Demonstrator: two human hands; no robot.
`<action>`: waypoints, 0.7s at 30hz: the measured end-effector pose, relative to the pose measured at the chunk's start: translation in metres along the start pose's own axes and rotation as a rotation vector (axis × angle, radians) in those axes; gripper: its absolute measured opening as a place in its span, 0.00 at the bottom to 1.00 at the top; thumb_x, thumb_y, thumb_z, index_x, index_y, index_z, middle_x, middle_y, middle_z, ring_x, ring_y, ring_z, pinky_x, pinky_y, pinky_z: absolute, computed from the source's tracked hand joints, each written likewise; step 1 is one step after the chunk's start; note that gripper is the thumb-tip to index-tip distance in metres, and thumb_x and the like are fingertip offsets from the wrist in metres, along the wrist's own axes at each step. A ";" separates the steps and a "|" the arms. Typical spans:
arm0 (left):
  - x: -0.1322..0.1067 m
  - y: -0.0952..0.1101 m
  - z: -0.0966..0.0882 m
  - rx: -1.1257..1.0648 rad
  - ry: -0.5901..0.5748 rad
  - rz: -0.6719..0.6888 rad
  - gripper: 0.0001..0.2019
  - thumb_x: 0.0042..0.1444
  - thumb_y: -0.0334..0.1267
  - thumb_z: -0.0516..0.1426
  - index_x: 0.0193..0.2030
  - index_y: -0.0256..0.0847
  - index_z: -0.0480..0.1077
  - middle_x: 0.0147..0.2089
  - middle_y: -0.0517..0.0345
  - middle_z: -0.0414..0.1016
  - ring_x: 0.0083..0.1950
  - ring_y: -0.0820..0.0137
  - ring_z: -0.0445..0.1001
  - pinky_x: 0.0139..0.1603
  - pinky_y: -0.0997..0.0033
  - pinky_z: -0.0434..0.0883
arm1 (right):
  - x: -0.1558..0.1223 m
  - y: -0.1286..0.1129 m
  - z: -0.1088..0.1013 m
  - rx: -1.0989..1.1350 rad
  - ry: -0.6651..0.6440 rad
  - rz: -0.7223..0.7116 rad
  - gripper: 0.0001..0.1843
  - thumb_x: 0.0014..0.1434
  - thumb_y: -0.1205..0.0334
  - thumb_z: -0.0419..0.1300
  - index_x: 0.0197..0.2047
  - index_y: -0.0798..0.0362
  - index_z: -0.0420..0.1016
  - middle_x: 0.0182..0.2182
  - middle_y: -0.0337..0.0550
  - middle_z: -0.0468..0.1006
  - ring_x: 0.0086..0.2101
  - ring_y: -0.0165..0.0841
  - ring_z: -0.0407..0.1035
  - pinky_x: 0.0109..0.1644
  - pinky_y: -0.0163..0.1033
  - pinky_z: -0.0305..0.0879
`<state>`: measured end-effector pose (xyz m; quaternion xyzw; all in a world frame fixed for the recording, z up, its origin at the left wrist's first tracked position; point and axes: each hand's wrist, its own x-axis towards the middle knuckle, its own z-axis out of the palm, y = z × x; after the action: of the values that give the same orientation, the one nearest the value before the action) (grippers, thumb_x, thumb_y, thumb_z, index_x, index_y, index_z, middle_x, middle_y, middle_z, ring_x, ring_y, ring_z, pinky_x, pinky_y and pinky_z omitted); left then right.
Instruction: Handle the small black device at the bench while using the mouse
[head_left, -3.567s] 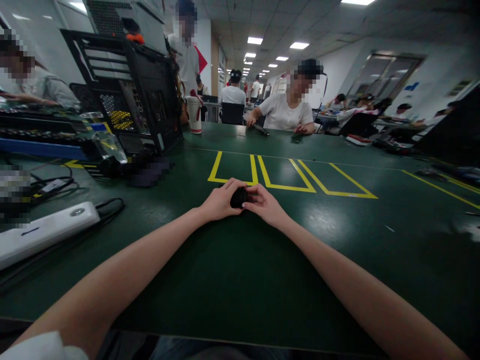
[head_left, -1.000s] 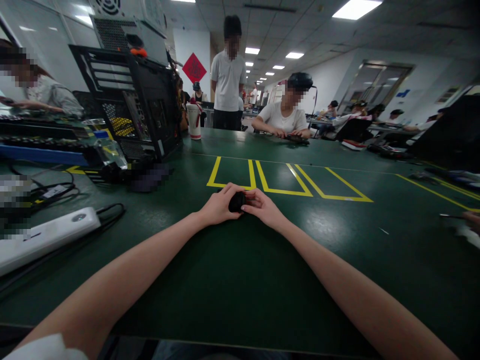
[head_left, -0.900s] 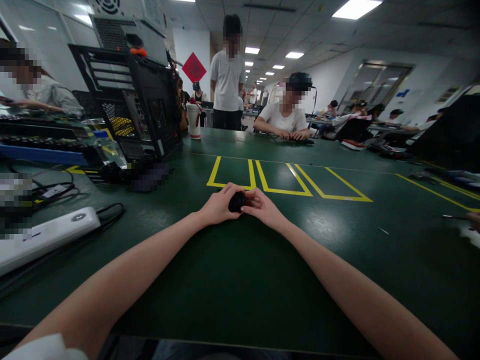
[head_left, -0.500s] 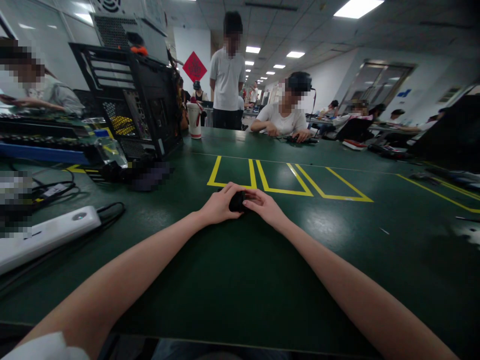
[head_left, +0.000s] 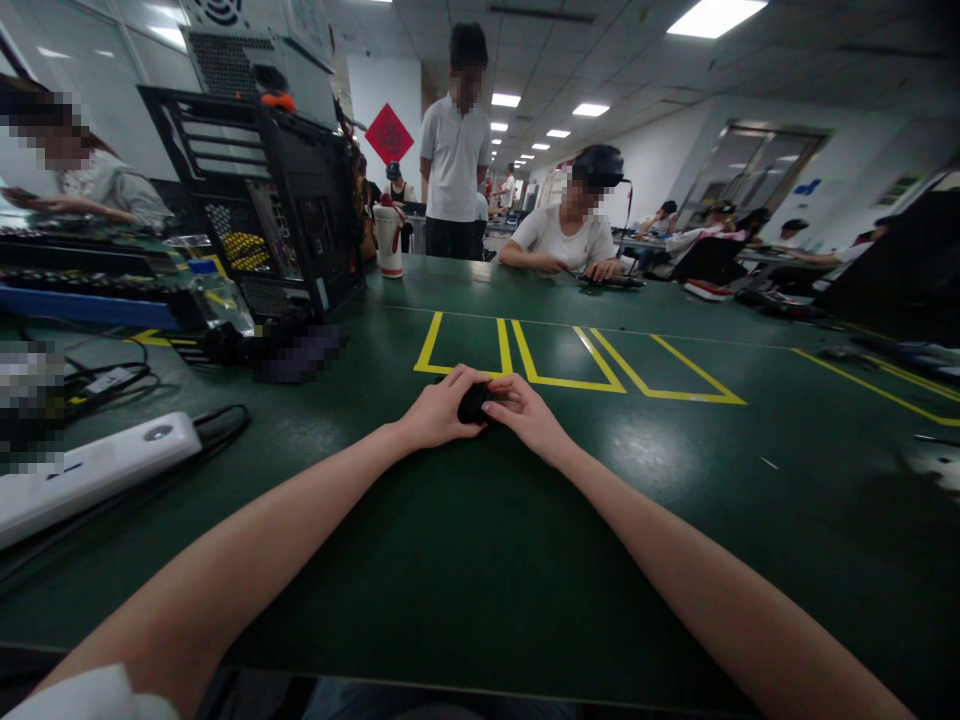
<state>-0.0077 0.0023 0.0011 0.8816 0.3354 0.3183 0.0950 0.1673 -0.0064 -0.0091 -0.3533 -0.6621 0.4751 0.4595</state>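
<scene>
Brace the small black object (head_left: 472, 404), just your side of the yellow tape (head_left: 574, 382) on the worktop (head_left: 480, 560), in your curled left hand (head_left: 439, 410), letting your right hand (head_left: 531, 416), pinching its edge, press gently.

Black case (head_left: 289, 200) stood at left, cup (head_left: 389, 245) near it, power strip (head_left: 105, 472) lay nearer, yellow tape (head_left: 577, 384) marked the table (head_left: 480, 560), red sign (head_left: 389, 134) hung behind.

Smooth, glossy green tabletop (head_left: 480, 560), smooth plastic-looking white bar (head_left: 101, 475), matt-looking black object (head_left: 472, 405).
</scene>
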 end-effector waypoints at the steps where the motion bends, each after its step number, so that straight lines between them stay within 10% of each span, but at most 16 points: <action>1: 0.000 0.000 0.000 0.000 0.002 -0.003 0.26 0.44 0.38 0.59 0.50 0.45 0.55 0.48 0.56 0.61 0.47 0.65 0.66 0.42 0.63 0.69 | 0.000 0.000 0.000 -0.009 0.000 0.015 0.17 0.48 0.59 0.61 0.41 0.49 0.64 0.39 0.41 0.68 0.40 0.33 0.67 0.47 0.46 0.64; 21: 0.000 0.000 -0.001 -0.004 -0.004 -0.015 0.27 0.43 0.37 0.59 0.50 0.46 0.55 0.48 0.57 0.61 0.48 0.64 0.66 0.43 0.62 0.69 | -0.001 0.004 -0.001 0.094 0.003 0.133 0.16 0.49 0.56 0.60 0.42 0.47 0.64 0.38 0.40 0.70 0.41 0.32 0.67 0.48 0.47 0.63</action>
<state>-0.0077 0.0020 0.0019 0.8794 0.3414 0.3164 0.1000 0.1690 -0.0061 -0.0132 -0.3751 -0.6135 0.5345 0.4441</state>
